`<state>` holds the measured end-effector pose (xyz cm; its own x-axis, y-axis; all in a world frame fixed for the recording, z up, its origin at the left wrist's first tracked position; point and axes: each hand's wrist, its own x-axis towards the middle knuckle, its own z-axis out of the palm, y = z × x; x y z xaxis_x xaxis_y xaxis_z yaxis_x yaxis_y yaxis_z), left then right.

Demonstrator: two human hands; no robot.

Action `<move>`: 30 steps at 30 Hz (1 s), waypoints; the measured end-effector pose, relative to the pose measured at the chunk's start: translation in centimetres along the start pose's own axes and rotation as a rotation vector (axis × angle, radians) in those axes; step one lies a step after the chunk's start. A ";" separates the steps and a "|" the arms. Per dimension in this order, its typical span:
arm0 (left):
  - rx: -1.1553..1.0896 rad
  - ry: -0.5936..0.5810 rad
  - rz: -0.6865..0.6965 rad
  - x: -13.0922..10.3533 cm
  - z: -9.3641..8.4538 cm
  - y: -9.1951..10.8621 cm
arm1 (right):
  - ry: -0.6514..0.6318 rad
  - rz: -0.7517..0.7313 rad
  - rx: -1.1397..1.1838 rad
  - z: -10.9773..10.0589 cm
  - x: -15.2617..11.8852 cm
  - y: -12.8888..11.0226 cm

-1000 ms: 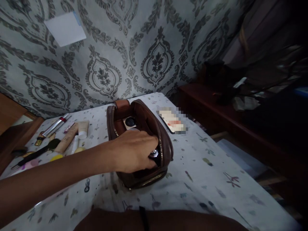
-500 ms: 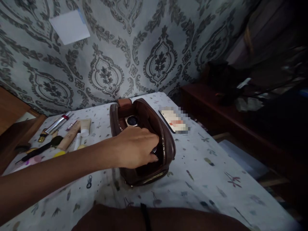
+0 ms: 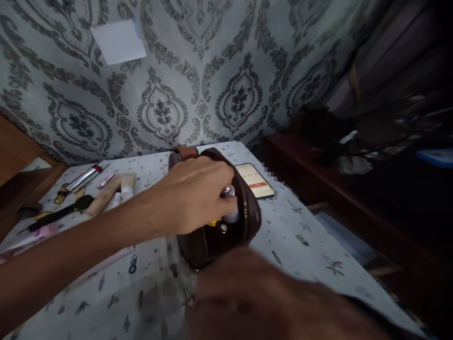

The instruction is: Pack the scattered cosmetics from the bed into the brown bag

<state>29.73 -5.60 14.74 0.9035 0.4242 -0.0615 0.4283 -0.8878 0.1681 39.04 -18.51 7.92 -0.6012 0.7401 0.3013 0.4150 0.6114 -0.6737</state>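
My left hand (image 3: 198, 193) is over the open mouth of a brown leather toiletry bag (image 3: 254, 212). Its fingers are closed on a small bottle with a shiny silvery top (image 3: 229, 191); most of the bottle is hidden by the fingers. Just below the hand, inside the bag, a bit of something yellow (image 3: 214, 222) and a round metal stud (image 3: 222, 229) show. My right hand (image 3: 244, 288) is low in front of the bag, smeared by motion, so its fingers cannot be made out.
Right of the bag lies a phone (image 3: 257, 182) with a lit screen. Cosmetics, among them a beige tube (image 3: 104, 194), a cream tube (image 3: 128, 183), a silver-and-red tube (image 3: 85, 176) and a black brush (image 3: 56, 217), lie at the left. A patterned wall stands behind.
My left hand has risen from inside the bag with the small bottle in its fingers. My right hand has come into view at the bottom. The view has shifted slightly.
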 end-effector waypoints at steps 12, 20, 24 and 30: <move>0.115 0.053 0.055 -1.4 0.4 -2.5 | -0.365 0.111 -0.622 -5.5 1.4 5.3; 0.027 -0.034 0.023 -1.4 0.5 -2.7 | -0.431 0.197 -0.421 -7.3 3.1 5.5; -0.031 -0.034 -0.008 -1.6 0.5 -2.9 | -0.511 0.254 -0.494 -8.2 3.6 5.6; -0.095 -0.013 -0.026 -2.0 0.8 -3.4 | -0.557 0.378 -0.598 -7.7 4.4 5.9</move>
<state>26.47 -3.53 13.50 0.8925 0.4439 -0.0800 0.4486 -0.8554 0.2587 44.14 -9.50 10.51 -0.5321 0.7733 -0.3449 0.8445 0.5137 -0.1512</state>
